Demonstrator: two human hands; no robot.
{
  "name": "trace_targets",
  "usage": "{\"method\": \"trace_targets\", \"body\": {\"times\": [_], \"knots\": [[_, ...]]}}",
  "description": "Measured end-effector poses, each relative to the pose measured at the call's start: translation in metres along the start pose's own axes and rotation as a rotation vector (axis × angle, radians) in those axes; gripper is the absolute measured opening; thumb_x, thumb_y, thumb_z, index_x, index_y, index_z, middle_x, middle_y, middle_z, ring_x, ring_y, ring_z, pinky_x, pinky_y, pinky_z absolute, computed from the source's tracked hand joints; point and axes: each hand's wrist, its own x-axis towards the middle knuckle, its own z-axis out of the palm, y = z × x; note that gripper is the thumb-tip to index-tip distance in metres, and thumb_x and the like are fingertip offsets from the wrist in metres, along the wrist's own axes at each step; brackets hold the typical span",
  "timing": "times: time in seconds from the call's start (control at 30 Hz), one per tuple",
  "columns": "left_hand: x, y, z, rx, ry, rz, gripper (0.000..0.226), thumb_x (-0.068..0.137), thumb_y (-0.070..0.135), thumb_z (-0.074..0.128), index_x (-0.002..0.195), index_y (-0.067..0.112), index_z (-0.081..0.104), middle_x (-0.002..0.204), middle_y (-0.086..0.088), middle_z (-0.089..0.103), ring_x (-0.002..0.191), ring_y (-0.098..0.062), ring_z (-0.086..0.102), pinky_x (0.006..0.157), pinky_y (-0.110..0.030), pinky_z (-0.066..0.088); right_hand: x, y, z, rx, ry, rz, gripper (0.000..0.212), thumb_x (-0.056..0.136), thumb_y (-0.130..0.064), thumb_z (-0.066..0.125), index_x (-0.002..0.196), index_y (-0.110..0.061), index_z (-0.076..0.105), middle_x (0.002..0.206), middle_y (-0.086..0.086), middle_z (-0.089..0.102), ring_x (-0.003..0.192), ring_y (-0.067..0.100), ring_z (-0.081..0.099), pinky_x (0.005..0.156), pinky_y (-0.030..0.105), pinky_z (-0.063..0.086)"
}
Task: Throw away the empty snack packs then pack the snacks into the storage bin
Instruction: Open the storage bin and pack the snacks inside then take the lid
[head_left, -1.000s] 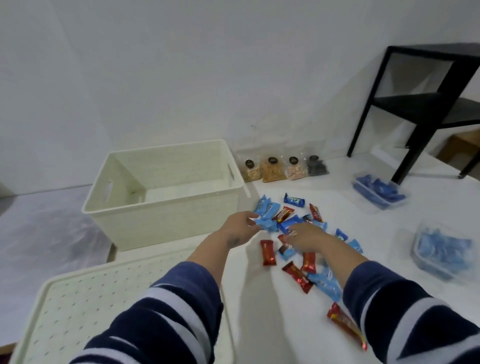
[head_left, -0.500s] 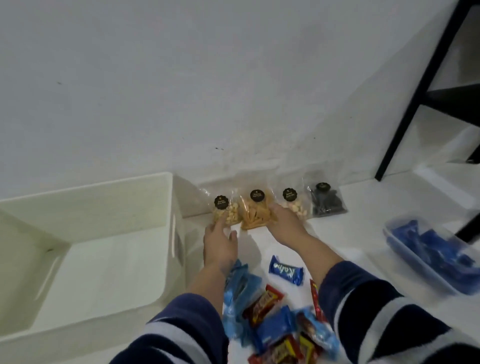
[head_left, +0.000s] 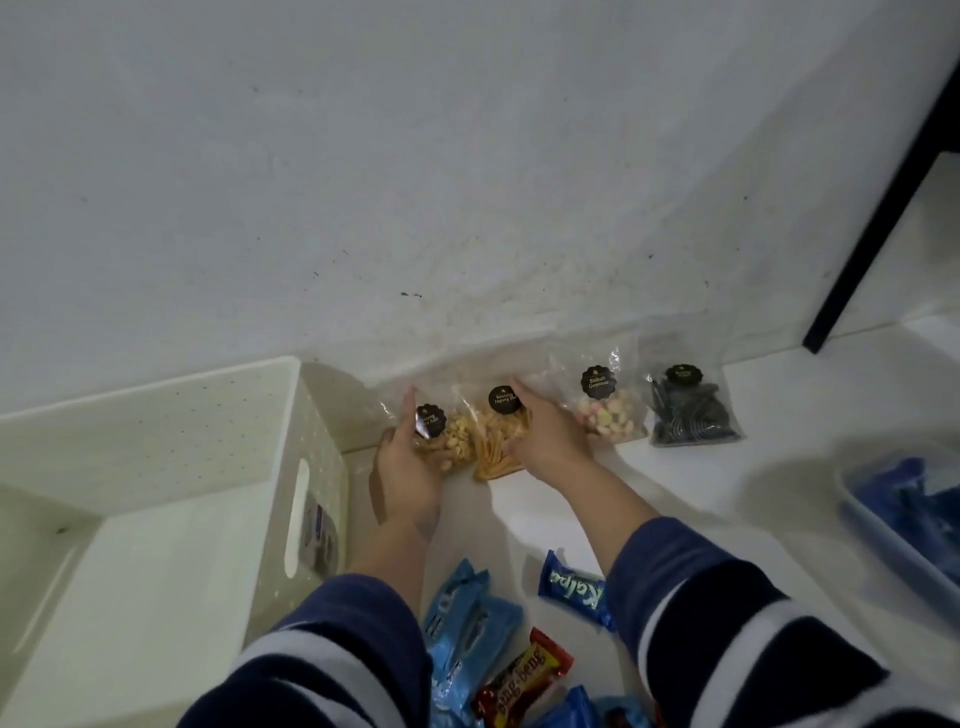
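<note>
Head camera: just right of the storage bin (head_left: 156, 519), against the wall, our left hand (head_left: 410, 467) grips the puffed-corn bag (head_left: 447, 436) while our right hand (head_left: 545, 441) closes round the stick-snack bag (head_left: 496, 436) beside it. These clear bags look light, crinkly and slippery with brittle contents, so we judge a loose hold at the sides safest. Farther right of the bin, a blue tub (head_left: 904, 525) is cut off, and the fingertips behind both bags are hidden.

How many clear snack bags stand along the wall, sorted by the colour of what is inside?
Yellow-orange contents: 2, the round-puff bag and the stick-snack bag
Pink-and-white contents: 1, the Biskuit Gemrose bag
Dark contents: 1, the dark snack bag
Total: 4
</note>
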Motion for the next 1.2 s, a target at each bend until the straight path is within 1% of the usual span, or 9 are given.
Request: {"method": "trace_targets", "body": {"times": [0.1,0.2,0.3,0.53,0.63,0.7,0.83,1.03,1.2], "knots": [[-0.01,0.012,-0.013,0.075,0.018,0.021,0.077,0.092,-0.007,0.044,0.143,0.049,0.027,0.14,0.002,0.048,0.08,0.0,0.053,0.07,-0.016,0.042,-0.007,-0.003,0.0,0.122,-0.024,-0.013,0.086,0.085,-0.009,0.069,0.15,-0.038,0.02,0.147,-0.003,0.046,0.119,0.019,0.055,0.088,0.025,0.045],[-0.017,0.036,-0.035,0.23,0.022,0.109,0.075,0.093,-0.002,0.044,0.147,0.045,0.02,0.139,0.001,0.048,0.088,-0.007,0.049,0.073,-0.025,0.043,-0.018,-0.016,-0.01,0.256,-0.023,-0.048,0.087,0.085,-0.005,0.069,0.151,-0.035,0.021,0.151,-0.003,0.04,0.135,0.019,0.041,0.101,0.026,0.038],[-0.016,0.064,-0.062,0.319,0.039,0.219,0.074,0.094,0.003,0.047,0.148,0.043,0.018,0.137,0.0,0.049,0.095,-0.016,0.054,0.075,-0.031,0.049,-0.03,-0.037,-0.028,0.368,-0.005,-0.086,0.087,0.085,-0.001,0.068,0.152,-0.031,0.021,0.151,-0.003,0.039,0.137,0.016,0.038,0.101,0.023,0.035],[-0.026,0.106,-0.132,0.266,0.068,0.318,0.074,0.09,0.006,0.052,0.147,0.043,0.022,0.117,0.005,0.053,0.084,-0.011,0.047,0.061,-0.025,0.038,-0.076,-0.101,-0.063,0.358,0.07,-0.188,0.088,0.083,-0.004,0.071,0.151,-0.032,0.022,0.151,0.0,0.039,0.139,0.015,0.037,0.107,0.024,0.033],[-0.036,0.105,-0.174,0.178,0.092,0.323,0.074,0.09,0.007,0.053,0.147,0.043,0.023,0.116,0.006,0.053,0.088,-0.01,0.046,0.066,-0.025,0.039,-0.104,-0.136,-0.065,0.297,0.095,-0.243,0.088,0.084,-0.006,0.071,0.152,-0.031,0.022,0.15,-0.004,0.04,0.137,0.017,0.04,0.106,0.024,0.035],[-0.044,0.098,-0.206,0.117,0.113,0.33,0.073,0.09,0.007,0.053,0.147,0.043,0.024,0.12,0.004,0.053,0.096,-0.013,0.049,0.072,-0.029,0.041,-0.125,-0.16,-0.058,0.258,0.098,-0.268,0.087,0.084,-0.008,0.07,0.152,-0.031,0.021,0.149,-0.004,0.042,0.136,0.016,0.042,0.1,0.021,0.036],[-0.067,0.062,-0.279,0.049,0.137,0.34,0.071,0.09,0.005,0.052,0.146,0.041,0.026,0.128,0.001,0.054,0.12,-0.018,0.049,0.08,-0.028,0.04,-0.17,-0.199,-0.02,0.212,0.104,-0.278,0.088,0.084,-0.01,0.071,0.151,-0.035,0.021,0.149,-0.003,0.043,0.138,0.015,0.039,0.106,0.024,0.035],[-0.091,-0.024,-0.378,0.025,0.121,0.291,0.071,0.089,0.003,0.053,0.145,0.04,0.029,0.131,0.002,0.053,0.122,-0.016,0.048,0.083,-0.024,0.036,-0.223,-0.238,0.06,0.169,0.097,-0.237,0.089,0.083,-0.01,0.072,0.151,-0.034,0.021,0.149,-0.003,0.043,0.138,0.018,0.04,0.111,0.032,0.038],[-0.068,-0.069,-0.419,0.153,0.074,0.165,0.075,0.086,0.002,0.046,0.145,0.045,0.027,0.137,0.0,0.053,0.118,-0.023,0.054,0.085,-0.034,0.048,-0.225,-0.263,0.114,0.092,0.045,-0.196,0.091,0.081,-0.009,0.073,0.151,-0.035,0.021,0.145,-0.002,0.048,0.131,0.02,0.048,0.103,0.029,0.041]]}}
